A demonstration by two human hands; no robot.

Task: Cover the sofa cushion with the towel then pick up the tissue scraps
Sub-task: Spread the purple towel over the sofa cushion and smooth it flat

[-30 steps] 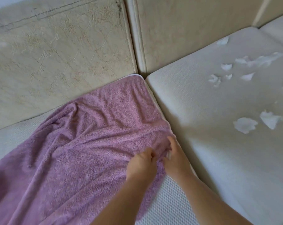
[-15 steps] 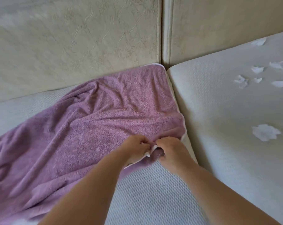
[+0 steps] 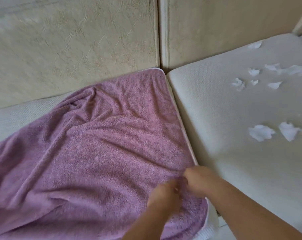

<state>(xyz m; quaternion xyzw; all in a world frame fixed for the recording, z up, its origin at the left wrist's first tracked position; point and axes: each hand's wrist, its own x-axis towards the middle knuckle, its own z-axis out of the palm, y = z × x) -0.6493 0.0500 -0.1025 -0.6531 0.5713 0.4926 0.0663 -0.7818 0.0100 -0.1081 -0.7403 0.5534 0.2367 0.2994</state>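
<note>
A purple towel (image 3: 101, 153) lies spread and wrinkled over the left sofa cushion (image 3: 17, 116), its far corner tucked against the backrest. My left hand (image 3: 164, 193) and my right hand (image 3: 198, 179) sit close together on the towel near its right edge, fingers curled into the cloth and pinching it. White tissue scraps lie on the right cushion (image 3: 224, 110): two larger ones, one (image 3: 261, 132) beside the other (image 3: 288, 130), and several small ones (image 3: 254, 78) farther back.
Beige patterned backrests (image 3: 77, 40) rise behind both cushions, with a seam between them. A narrow gap runs between the two seat cushions along the towel's right edge. A strip of bare white cushion shows at the left rear and bottom right.
The towel has been drawn toward me and now covers the cushion's near part. Both hands moved nearer and slightly right, still holding the towel.
</note>
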